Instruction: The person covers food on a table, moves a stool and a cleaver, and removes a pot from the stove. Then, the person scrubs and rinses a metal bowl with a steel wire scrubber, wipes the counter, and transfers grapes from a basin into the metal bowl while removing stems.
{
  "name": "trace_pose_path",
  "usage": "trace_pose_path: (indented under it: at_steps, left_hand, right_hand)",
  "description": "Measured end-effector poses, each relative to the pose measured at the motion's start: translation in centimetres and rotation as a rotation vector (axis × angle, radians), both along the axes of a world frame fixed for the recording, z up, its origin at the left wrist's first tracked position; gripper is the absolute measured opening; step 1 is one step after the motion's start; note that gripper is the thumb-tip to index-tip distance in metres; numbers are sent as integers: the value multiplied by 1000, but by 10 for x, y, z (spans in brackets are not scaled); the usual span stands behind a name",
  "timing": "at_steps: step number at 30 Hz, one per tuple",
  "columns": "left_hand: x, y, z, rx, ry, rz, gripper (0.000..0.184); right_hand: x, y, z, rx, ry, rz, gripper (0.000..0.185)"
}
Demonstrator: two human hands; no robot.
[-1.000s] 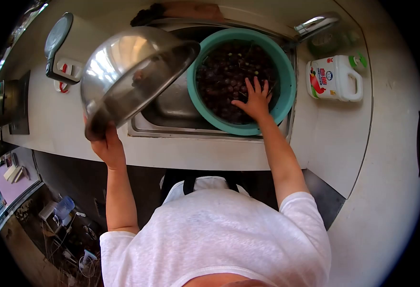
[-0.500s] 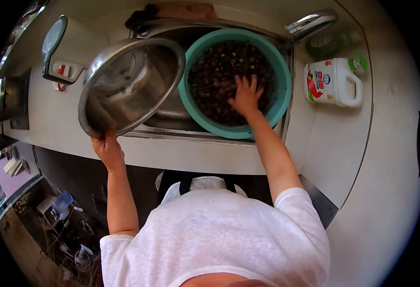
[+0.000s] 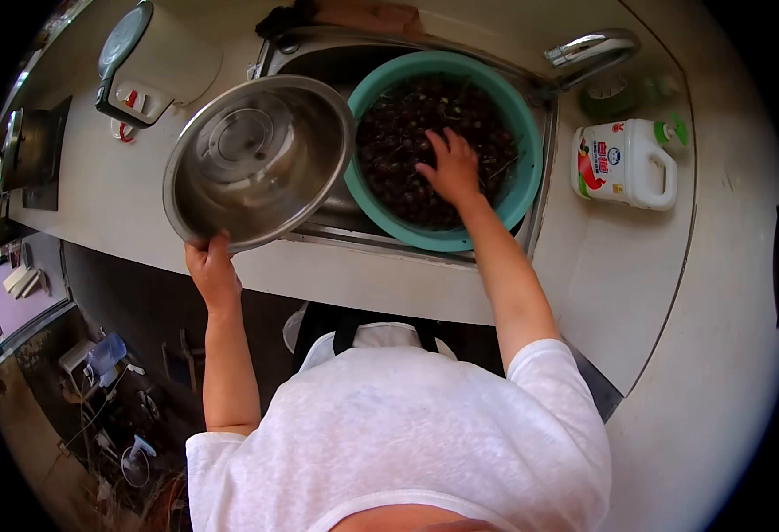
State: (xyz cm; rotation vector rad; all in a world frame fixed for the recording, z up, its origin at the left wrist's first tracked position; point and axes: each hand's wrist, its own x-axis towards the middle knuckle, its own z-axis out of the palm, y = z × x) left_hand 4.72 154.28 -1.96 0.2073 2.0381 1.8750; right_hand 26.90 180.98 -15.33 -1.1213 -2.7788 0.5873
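Note:
My left hand (image 3: 215, 273) grips the near rim of a wide stainless steel bowl (image 3: 252, 191), thumb on the inside edge. Tilted, with its inside facing me, the bowl shows nothing in it and overlaps the sink's left part. To its right, a teal plastic basin (image 3: 360, 199) rests over the sink, full of dark purple-red grapes (image 3: 398, 173) with some bits of stem among them. My right hand (image 3: 456, 168) is over the grapes with its fingers spread. I cannot tell whether its fingertips touch them.
A chrome faucet (image 3: 593, 49) reaches in from the back right. On the right counter stands a white detergent jug (image 3: 624, 166) with a green pump. A lidded pitcher (image 3: 172, 58) is at the back left, and a pot (image 3: 21, 151) sits farther left.
The steel bowl has turned so that more of its inside faces me, still in my left hand. My right hand has shifted slightly back and left over the grapes. The view has shifted slightly.

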Motion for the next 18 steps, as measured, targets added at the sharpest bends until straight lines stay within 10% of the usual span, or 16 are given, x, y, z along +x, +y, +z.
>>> trace_pose_path:
  at_steps: [18]
  left_hand:
    - [-4, 1, -11, -91, -128, -44, 16]
  right_hand:
    - [0, -4, 9, 5, -176, 39, 47]
